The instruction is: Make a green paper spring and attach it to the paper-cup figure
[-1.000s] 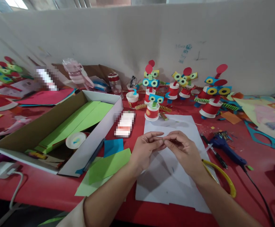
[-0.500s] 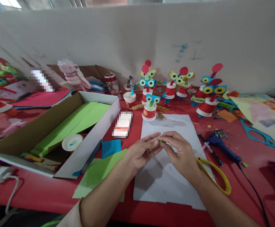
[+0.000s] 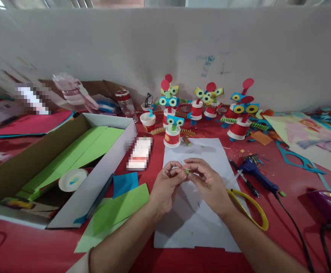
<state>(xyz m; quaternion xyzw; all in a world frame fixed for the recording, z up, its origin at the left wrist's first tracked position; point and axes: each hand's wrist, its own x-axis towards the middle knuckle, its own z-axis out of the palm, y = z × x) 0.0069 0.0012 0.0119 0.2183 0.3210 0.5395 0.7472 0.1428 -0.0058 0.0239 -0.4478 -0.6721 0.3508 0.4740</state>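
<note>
Over a white sheet on the red table, my left hand and my right hand meet fingertip to fingertip. Between them is a small piece of green paper, pinched by the thumbs and fingers of both hands. Much of the piece is covered by my fingers. Just beyond stands a red and white paper-cup figure with a blue head and springy folded-paper arms. Beside my left forearm lie a green paper sheet and a blue paper square.
A white box holding green paper strips sits at left. To the right are a blue glue gun, a black pen, a yellow loop and a blue paper cutout. Several more cup figures line the back.
The left fingers, earlier stretched out, have curled in around the green piece, and more of it shows. The whole scene has shifted slightly left as the head turned.
</note>
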